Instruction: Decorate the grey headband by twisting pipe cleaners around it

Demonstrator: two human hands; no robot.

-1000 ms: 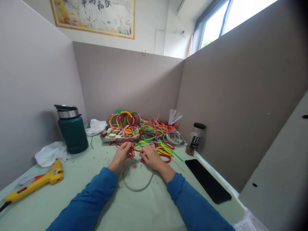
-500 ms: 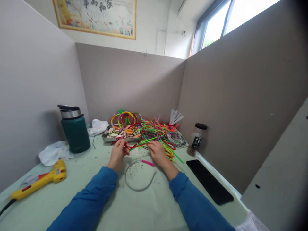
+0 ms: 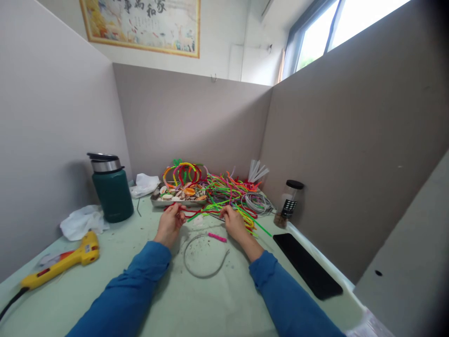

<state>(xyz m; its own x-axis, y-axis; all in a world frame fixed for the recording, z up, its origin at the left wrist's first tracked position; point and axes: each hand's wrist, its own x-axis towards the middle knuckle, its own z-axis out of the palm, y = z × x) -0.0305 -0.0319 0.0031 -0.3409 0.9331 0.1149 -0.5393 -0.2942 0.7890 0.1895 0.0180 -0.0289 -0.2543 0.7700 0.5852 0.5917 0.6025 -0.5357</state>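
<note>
A red pipe cleaner (image 3: pixel 201 212) runs between my two hands above the table. My left hand (image 3: pixel 170 223) is closed on its left part, in front of the metal tray. My right hand (image 3: pixel 234 224) pinches it near the other end, beside the pile of pipe cleaners. Below them on the table lies a thin grey headband (image 3: pixel 194 275), bent in an open loop. A short stretch of it is wrapped in a pink pipe cleaner (image 3: pixel 217 237).
A metal tray (image 3: pixel 168 203) holds shells, with coloured hoops behind. Loose pipe cleaners (image 3: pixel 228 187) and grey headbands (image 3: pixel 257 202) lie to its right. At left are a yellow glue gun (image 3: pixel 66 263) and a green bottle (image 3: pixel 112 194); at right, a jar (image 3: pixel 288 204) and a black phone (image 3: pixel 307 264).
My hands have moved slightly apart, and the red pipe cleaner is stretched straighter between them. The headband lies where it was; the whole view has shifted slightly.
</note>
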